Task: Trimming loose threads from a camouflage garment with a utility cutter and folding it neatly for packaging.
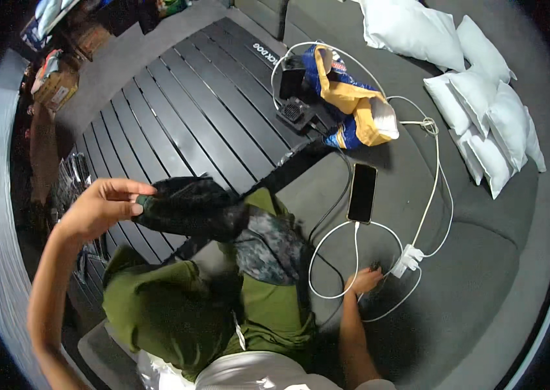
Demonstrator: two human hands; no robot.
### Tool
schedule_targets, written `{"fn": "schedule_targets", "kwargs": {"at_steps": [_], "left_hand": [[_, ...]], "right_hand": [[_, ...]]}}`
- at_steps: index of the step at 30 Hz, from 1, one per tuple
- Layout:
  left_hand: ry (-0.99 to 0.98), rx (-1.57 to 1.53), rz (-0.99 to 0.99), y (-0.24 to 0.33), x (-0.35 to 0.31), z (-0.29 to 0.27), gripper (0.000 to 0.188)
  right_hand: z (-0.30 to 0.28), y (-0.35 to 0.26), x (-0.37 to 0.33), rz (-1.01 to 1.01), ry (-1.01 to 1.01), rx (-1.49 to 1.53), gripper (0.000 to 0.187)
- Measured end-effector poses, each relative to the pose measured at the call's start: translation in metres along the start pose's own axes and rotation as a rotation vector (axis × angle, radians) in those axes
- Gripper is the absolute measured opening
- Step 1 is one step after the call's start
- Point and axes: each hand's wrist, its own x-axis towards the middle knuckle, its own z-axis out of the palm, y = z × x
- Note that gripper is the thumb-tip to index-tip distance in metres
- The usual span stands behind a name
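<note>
Cloth [219, 218], blue-yellow bag [348, 97], contents hidden

I see black on the cloth [190, 207], mottled grey-green at one end, dark green at the other; olive-green trousers [158, 299]; a grey sofa [476, 279], white pillows [411, 32], a blue-and-yellow bag [349, 97], a dark, line-striped tabletop [187, 120].

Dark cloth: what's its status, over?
Left grip pinching one end of dark cloth. Right grip at small dark object, hold unclear. White cable looped close by.
</note>
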Motion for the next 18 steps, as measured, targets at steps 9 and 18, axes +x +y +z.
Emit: {"fn": "schedule_targets", "kwargs": {"at_steps": [9,18], "left_hand": [[0.095,-0.451,0.22,-0.12,0.03,0.013,0.034],[0.094,-0.691,0.212,-0.142,-0.016,0.017,0.03]], "right_hand": [[-0.002,0.007,0.006,-0.101,0.102,0.093,0.028],[-0.057,-0.093,0.055,-0.285,0.201,0.879,0.031]]}}
